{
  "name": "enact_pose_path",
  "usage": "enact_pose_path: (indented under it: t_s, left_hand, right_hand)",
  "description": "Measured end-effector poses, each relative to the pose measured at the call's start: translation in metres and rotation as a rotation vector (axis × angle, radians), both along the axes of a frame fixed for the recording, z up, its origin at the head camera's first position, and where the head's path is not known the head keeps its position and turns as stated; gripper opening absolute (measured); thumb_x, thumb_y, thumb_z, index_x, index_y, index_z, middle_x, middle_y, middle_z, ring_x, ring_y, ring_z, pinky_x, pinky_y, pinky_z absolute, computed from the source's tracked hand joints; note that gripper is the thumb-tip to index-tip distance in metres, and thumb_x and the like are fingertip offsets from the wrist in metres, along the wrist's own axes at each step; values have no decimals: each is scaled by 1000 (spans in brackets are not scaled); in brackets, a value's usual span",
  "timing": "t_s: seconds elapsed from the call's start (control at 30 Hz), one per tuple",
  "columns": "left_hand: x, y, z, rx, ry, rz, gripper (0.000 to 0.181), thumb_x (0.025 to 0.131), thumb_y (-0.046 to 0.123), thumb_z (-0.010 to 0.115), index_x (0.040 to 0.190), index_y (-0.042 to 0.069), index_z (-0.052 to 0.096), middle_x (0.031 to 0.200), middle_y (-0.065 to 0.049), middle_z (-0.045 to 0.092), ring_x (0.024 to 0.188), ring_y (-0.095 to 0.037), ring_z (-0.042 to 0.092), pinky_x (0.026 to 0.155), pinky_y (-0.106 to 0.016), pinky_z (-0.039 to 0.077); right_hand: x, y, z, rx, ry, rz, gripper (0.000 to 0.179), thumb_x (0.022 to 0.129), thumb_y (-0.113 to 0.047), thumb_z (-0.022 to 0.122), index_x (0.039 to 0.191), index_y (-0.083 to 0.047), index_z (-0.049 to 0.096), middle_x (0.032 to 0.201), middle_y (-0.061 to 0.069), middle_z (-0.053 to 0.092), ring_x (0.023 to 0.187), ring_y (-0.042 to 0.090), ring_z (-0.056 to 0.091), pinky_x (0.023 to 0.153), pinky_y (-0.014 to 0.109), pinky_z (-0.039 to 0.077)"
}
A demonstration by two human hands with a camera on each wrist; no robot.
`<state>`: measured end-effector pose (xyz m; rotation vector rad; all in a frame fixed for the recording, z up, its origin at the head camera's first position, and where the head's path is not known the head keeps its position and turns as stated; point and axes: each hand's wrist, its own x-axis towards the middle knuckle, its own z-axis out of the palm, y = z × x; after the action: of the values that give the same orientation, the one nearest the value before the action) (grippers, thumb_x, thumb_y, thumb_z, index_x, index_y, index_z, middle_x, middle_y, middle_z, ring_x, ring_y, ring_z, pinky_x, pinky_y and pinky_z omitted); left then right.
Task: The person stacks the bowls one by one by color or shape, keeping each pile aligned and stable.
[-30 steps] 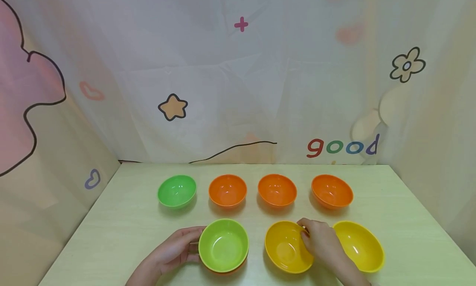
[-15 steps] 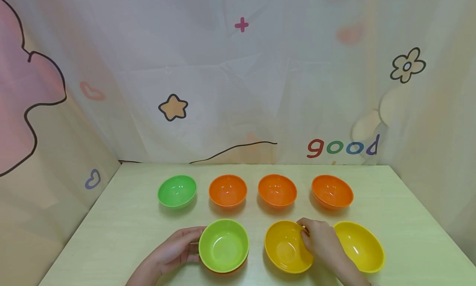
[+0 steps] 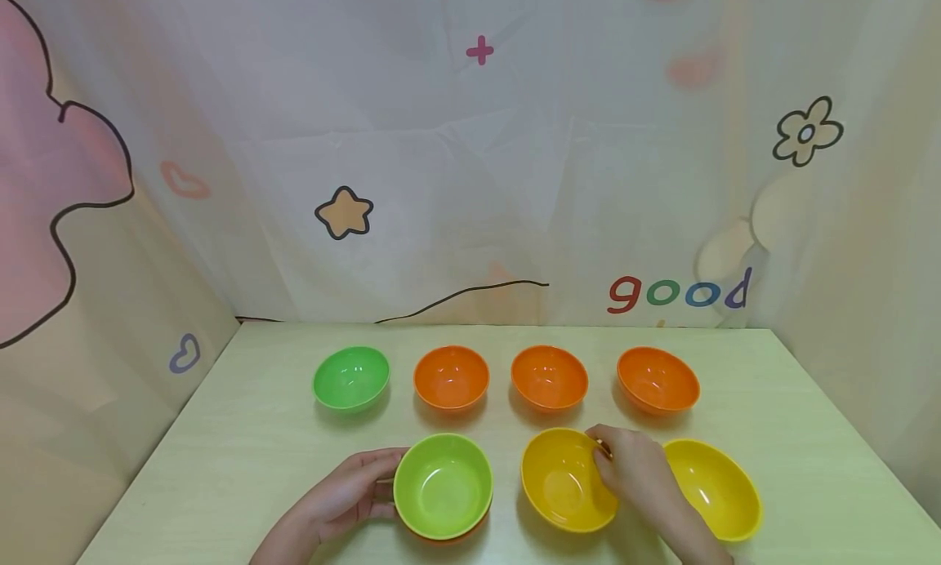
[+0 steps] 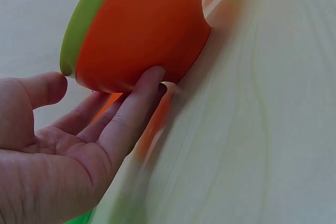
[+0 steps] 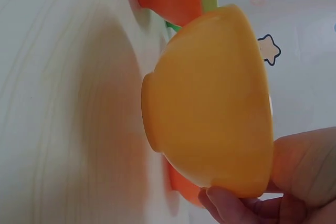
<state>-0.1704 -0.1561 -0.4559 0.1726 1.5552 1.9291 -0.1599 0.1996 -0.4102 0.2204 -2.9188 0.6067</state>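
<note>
My right hand (image 3: 634, 471) pinches the right rim of a deep yellow bowl (image 3: 562, 475). In the right wrist view, that yellow bowl (image 5: 210, 98) hangs just off the table, its foot apart from its shadow. To its left stands a light green bowl (image 3: 441, 487) nested in an orange bowl (image 4: 147, 24), which shows only as a thin edge in the head view. My left hand (image 3: 349, 491) touches this stack from the left. In the left wrist view its fairly straight fingers (image 4: 126, 114) lie against the orange side, with the thumb tip near the green rim.
A brighter yellow bowl (image 3: 713, 491) stands to the right, partly behind my right forearm. Along the back are a green bowl (image 3: 351, 379) and three orange bowls, left (image 3: 452, 379), middle (image 3: 549, 379) and right (image 3: 657, 381). A printed curtain (image 3: 441, 181) hangs behind the table (image 3: 220, 434).
The deep yellow bowl has risen slightly in my right hand's grip over the last half second. My left hand and the stack stay where they were.
</note>
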Motion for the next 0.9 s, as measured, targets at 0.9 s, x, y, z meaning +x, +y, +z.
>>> enact_pose_path:
  t_s: [0.9]
  left_hand:
    - [-1, -1, 1, -9, -9, -5, 54, 96, 29, 47, 136, -5, 38, 120, -13, 60, 97, -22, 63, 84, -39, 52]
  right_hand:
    - [-4, -17, 31, -31, 17, 50, 19, 77, 0, 63, 93, -8, 70, 70, 0, 61, 52, 10, 41, 47, 20, 35]
